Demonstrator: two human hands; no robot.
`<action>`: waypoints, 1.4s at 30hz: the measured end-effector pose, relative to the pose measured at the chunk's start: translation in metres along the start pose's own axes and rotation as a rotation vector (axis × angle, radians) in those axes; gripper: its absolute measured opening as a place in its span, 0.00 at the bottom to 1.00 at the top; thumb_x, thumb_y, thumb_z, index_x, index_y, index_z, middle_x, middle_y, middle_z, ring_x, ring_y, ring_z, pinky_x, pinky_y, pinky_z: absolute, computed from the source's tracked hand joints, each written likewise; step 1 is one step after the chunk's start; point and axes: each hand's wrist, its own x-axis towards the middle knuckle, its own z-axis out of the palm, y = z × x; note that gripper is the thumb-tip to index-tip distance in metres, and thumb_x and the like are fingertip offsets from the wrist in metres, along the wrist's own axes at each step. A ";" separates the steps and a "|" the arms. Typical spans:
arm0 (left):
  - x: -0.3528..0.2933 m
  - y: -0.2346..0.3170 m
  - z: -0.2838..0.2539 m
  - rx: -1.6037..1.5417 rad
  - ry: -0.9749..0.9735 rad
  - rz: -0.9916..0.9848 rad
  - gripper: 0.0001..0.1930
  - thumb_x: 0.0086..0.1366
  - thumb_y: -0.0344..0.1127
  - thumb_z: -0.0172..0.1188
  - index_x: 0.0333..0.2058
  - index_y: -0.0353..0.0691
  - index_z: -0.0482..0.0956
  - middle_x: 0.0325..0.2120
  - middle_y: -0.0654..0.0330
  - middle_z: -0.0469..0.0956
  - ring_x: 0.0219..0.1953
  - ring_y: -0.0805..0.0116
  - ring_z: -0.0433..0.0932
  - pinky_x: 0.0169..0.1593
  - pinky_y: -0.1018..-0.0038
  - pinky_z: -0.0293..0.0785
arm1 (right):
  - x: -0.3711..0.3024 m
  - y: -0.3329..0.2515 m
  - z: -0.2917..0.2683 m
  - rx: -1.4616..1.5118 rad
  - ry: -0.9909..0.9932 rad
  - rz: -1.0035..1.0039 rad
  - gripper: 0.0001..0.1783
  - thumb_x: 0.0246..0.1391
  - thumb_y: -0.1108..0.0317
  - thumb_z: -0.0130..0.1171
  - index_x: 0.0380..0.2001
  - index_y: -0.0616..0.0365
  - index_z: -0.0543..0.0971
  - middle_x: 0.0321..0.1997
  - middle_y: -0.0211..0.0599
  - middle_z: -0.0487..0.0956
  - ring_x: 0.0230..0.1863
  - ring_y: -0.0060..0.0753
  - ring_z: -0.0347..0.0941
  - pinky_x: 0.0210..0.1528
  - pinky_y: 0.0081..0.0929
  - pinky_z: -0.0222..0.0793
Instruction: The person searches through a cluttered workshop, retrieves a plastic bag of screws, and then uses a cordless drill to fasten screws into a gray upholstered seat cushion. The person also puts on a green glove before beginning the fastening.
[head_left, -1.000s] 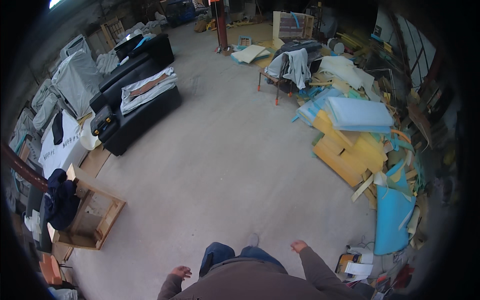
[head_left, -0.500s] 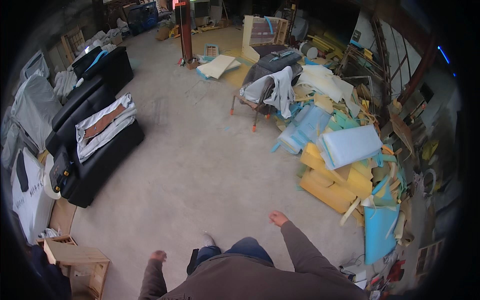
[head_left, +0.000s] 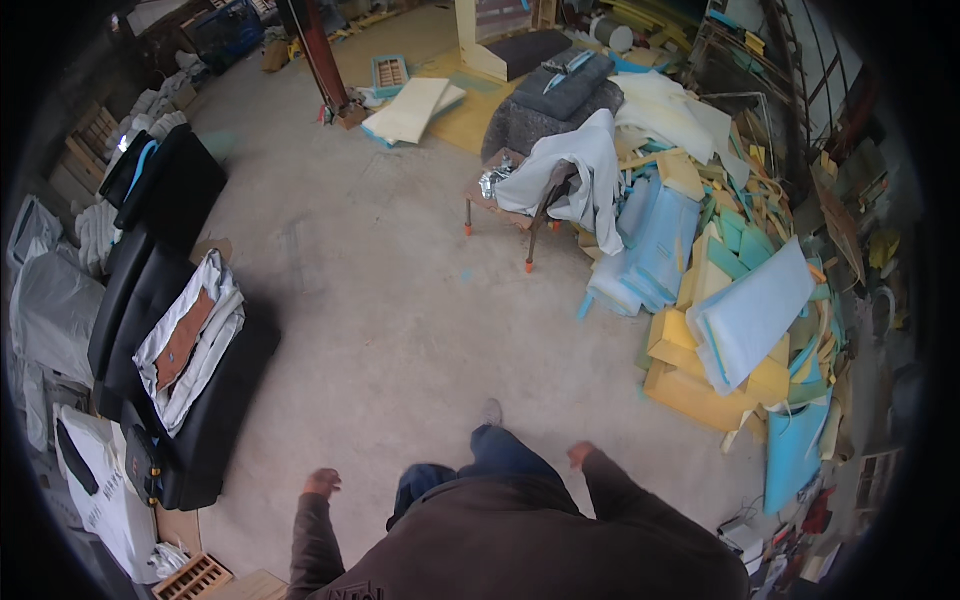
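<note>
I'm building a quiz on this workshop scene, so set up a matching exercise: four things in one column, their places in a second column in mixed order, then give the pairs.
Things:
1. black sofa
2. foam pile
3. white cloth
4. red post

Places:
A. draped over a small table with orange-tipped legs
B. far side of the floor, at upper left
C. along the person's left, a folded cover lying on it
D. heaped along the person's right

Pairs: 1-C, 2-D, 3-A, 4-B

matt rough concrete floor (head_left: 400,300), glossy black leather sofa (head_left: 215,420), soft foam offcuts (head_left: 745,320)
</note>
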 end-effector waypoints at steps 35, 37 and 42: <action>0.386 0.618 -0.064 0.482 -0.247 -0.619 0.20 0.78 0.47 0.61 0.56 0.39 0.88 0.43 0.56 0.92 0.40 0.63 0.91 0.42 0.66 0.85 | 0.557 0.306 -0.662 2.375 1.307 1.163 0.14 0.68 0.61 0.67 0.54 0.51 0.86 0.46 0.30 0.87 0.46 0.33 0.89 0.43 0.34 0.79; 0.398 0.655 -0.065 0.435 -0.205 -0.670 0.20 0.78 0.47 0.60 0.55 0.38 0.86 0.43 0.55 0.92 0.40 0.62 0.92 0.42 0.68 0.84 | 0.557 0.304 -0.661 2.387 1.326 1.215 0.14 0.68 0.61 0.67 0.53 0.52 0.86 0.46 0.30 0.87 0.46 0.33 0.89 0.43 0.34 0.79; 0.430 0.738 -0.065 0.528 -0.143 -0.661 0.19 0.79 0.47 0.58 0.54 0.38 0.84 0.41 0.53 0.92 0.40 0.62 0.92 0.40 0.68 0.83 | 0.561 0.300 -0.650 2.389 1.386 1.306 0.14 0.68 0.61 0.67 0.52 0.53 0.86 0.45 0.30 0.87 0.46 0.33 0.89 0.42 0.34 0.79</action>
